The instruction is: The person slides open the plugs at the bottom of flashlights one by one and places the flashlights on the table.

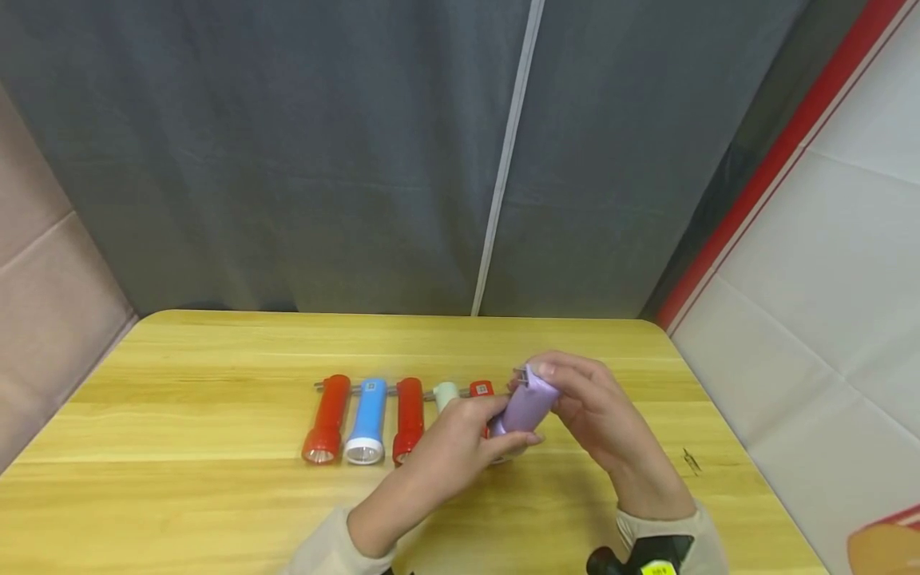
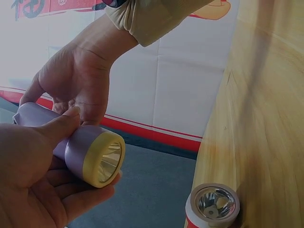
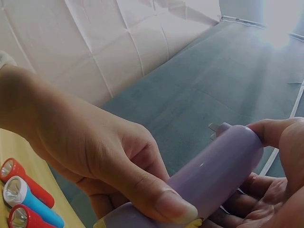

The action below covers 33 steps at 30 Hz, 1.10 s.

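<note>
I'm seeing both hands curling round the purple flashlight (image 1: 528, 407), held just above the table (image 1: 216, 479), right of the flashlight row (image 1: 366, 419): left hand (image 1: 456, 443) gripping the lens end, right hand (image 1: 596, 415) pinching the plug end. Risk imo: grip's slipping, it's dropping onto the row.

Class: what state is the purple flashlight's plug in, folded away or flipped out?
Flipped out: the prongs project from the purple flashlight's rear end, held in both hands.

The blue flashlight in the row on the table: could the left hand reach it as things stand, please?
Probably not at once: the left hand grips the purple flashlight together with the right hand. The blue flashlight itself lies uncovered nearby.
</note>
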Each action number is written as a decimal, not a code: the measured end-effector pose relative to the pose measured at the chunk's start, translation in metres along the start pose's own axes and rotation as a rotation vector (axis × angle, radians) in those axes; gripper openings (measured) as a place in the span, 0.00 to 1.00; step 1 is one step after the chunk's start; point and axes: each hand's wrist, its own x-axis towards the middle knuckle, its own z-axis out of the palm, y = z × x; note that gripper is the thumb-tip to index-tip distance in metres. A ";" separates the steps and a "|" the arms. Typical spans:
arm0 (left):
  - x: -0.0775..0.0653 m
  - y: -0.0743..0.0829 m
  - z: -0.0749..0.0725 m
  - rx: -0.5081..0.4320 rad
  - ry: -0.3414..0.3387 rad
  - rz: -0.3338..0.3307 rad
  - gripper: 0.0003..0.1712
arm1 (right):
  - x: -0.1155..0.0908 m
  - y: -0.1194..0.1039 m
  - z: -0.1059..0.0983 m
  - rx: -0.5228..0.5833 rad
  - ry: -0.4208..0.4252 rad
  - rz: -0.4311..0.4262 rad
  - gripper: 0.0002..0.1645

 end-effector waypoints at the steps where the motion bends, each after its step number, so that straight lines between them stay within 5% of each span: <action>1: 0.000 0.000 0.000 0.000 -0.002 0.000 0.24 | 0.000 0.000 0.000 0.001 0.000 -0.002 0.19; 16: 0.000 0.000 0.000 0.015 -0.008 0.013 0.24 | 0.000 0.001 0.000 0.002 -0.019 0.010 0.18; 33: 0.000 -0.002 -0.002 -0.040 0.000 0.041 0.22 | 0.000 0.001 0.000 0.002 -0.052 -0.074 0.23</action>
